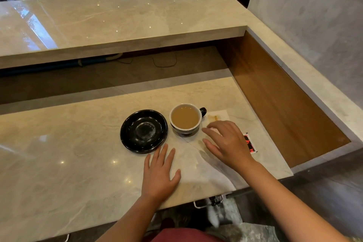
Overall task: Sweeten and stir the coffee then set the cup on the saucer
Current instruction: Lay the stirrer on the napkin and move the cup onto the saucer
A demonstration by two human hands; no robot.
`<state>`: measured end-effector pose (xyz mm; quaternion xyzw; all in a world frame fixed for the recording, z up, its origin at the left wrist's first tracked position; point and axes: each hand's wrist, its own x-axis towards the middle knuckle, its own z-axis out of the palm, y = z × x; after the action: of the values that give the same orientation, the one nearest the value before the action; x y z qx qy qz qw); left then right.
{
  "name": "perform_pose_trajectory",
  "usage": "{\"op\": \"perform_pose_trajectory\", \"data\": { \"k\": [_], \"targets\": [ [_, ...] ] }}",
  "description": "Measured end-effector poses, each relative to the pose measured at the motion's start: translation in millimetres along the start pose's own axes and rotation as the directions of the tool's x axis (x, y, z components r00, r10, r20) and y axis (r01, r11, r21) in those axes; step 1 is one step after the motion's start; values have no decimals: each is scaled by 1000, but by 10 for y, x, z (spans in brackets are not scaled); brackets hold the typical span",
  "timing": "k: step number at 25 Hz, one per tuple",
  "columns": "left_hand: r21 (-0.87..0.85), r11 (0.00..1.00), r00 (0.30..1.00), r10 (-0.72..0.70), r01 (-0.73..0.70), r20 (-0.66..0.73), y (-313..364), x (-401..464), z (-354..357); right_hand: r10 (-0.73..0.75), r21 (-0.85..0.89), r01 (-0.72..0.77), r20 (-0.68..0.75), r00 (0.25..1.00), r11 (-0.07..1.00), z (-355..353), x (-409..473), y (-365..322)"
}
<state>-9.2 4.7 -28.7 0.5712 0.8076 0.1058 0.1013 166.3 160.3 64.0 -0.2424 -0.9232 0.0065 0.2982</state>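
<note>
So the cup [185, 119] of milky coffee sits upright on the marble counter [78, 153], just right of the empty black saucer [144, 131], handle pointing right and away from the person. Left hand [160, 173] lies flat and empty near the saucer's front edge. Right hand [227, 141] hovers spread, holding nothing, above a white napkin [220, 116] beside the cup, with a red-and-black packet [250, 142] just right of it.

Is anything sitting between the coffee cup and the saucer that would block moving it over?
Nothing visible does. The cup stands on the counter just right of the empty black saucer, with only a narrow strip of bare marble between them. The left hand lies flat in front of the saucer, not between the two.
</note>
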Motion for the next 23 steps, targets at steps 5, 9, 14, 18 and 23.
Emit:
{"op": "perform_pose_trajectory", "data": {
  "k": [5,9,14,18,23],
  "targets": [
    [-9,999,999,43,-43,-27,-1,-12,-14,118,39,-136,311,943,990,86,620,-211],
    [-22,999,999,29,-30,-15,-21,-13,3,213,-74,-210,584,783,975,354,954,-198],
    [-32,999,999,39,-38,13,-36,-2,-7,255,-178,-186,769,587,966,532,1144,-70],
    [-26,998,998,61,-61,5,-40,-7,-21,245,-189,-156,790,562,969,577,1209,-39],
    [-17,998,998,64,-63,21,-29,2,-19,188,-136,-132,780,597,982,613,1222,-4]
  ]
}}
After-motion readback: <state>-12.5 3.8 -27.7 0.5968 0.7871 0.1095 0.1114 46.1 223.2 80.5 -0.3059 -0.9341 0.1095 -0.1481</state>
